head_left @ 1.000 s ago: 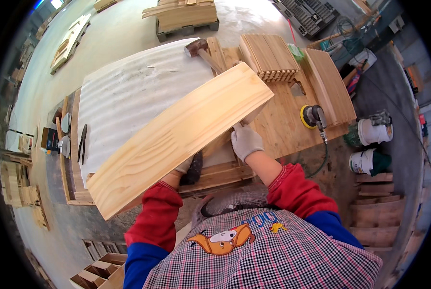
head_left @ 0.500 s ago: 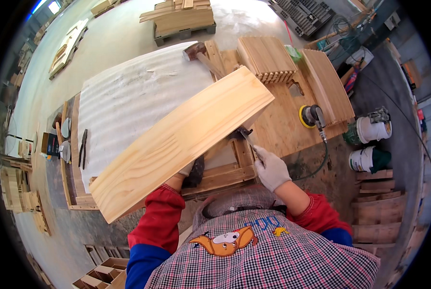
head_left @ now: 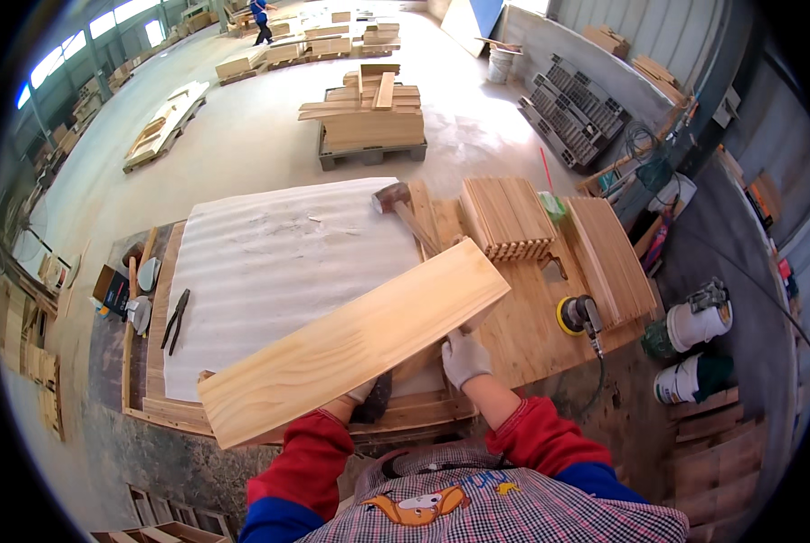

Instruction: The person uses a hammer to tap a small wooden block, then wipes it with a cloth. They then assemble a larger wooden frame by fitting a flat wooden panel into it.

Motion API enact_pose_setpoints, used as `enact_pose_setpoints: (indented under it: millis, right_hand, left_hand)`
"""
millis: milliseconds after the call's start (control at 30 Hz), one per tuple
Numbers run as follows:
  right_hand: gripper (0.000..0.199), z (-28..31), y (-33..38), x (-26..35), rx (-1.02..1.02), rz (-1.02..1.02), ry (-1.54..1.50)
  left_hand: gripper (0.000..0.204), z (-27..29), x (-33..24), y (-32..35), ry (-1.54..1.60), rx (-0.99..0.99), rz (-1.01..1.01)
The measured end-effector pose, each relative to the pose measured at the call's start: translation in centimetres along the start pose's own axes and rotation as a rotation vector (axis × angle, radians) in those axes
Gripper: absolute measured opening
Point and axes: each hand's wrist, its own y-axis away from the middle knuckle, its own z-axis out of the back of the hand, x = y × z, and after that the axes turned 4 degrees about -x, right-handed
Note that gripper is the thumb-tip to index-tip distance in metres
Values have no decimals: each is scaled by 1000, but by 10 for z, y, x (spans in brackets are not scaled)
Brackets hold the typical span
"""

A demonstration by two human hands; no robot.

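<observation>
A long pale wooden board [head_left: 350, 348], with a narrower side panel showing under its right end, is tilted diagonally above the front of the workbench. My left hand [head_left: 362, 391], in a light glove, holds it from beneath; the board covers those fingers. My right hand [head_left: 466, 358], gloved too, is closed right at the board's lower right edge. Its fingertips go behind that edge, and what they hold is hidden. Beside the left hand, a dark object [head_left: 374, 398] shows partly under the board.
White foam sheeting [head_left: 269, 244] covers much of the bench, with pliers [head_left: 177, 321] on its left. A mallet [head_left: 394, 199] lies at the back. Stacked slatted panels [head_left: 506, 213], a sander [head_left: 579, 315] with a hose, and buckets [head_left: 694, 244] are on the right.
My view has tipped up, showing more floor. My right hand has moved left and in against the board; the thin metal blade it held is out of sight. The board lies flatter to view.
</observation>
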Motion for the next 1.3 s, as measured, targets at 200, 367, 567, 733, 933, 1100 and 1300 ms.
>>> enact_pose_setpoints:
  millis: [200,367,567,733,933,1100,1300]
  right_hand:
    - [43,3,50,-33,-50,76,-26]
    - [44,31,89,-39,25,-6,-35]
    - [43,28,71,-29,10,-9,-86]
    - [38,25,14,13,96,-90,-45]
    - [42,4,23,-14,-10,31,-57]
    - [44,37,91,-37,58,-16,-114]
    - [44,47,108,-55,51,-11,-336]
  left_hand:
    - [52,-24,21,2,66,16,21]
    - [53,-23,22,0,-28,43,18]
    - [54,2,-3,-2,14,63,49]
    - [55,21,-28,-6,19,47,55]
    - [56,15,-21,-4,30,18,91]
    - [53,-8,1,1,29,46,48]
    - [50,-24,12,11,-240,-84,-31]
